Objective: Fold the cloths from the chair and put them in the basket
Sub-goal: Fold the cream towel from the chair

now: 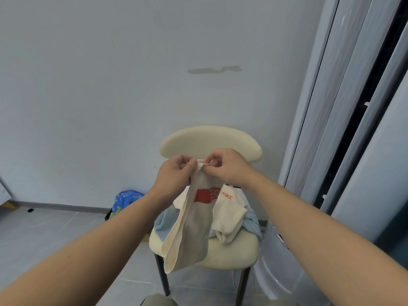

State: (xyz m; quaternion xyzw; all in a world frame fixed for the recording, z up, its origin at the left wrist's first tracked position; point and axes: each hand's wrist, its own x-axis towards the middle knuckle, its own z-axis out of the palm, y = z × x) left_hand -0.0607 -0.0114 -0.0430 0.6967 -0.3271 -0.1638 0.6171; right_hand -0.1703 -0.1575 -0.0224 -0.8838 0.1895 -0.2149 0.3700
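A cream cloth with a red patch (192,226) hangs in front of the chair (231,250). My left hand (174,175) grips its top edge. Right beside it, my right hand (227,166) pinches the same top edge. The cloth droops down past the front of the seat. On the seat lie another cream cloth with red lettering (229,215) and a light blue cloth (251,221) under it. No basket is in view.
The chair stands against a pale wall, with tall grey panels and a glass door (353,129) to its right. A blue patterned bag (125,200) lies on the tiled floor left of the chair. A rounded grey object (276,268) stands at the chair's right.
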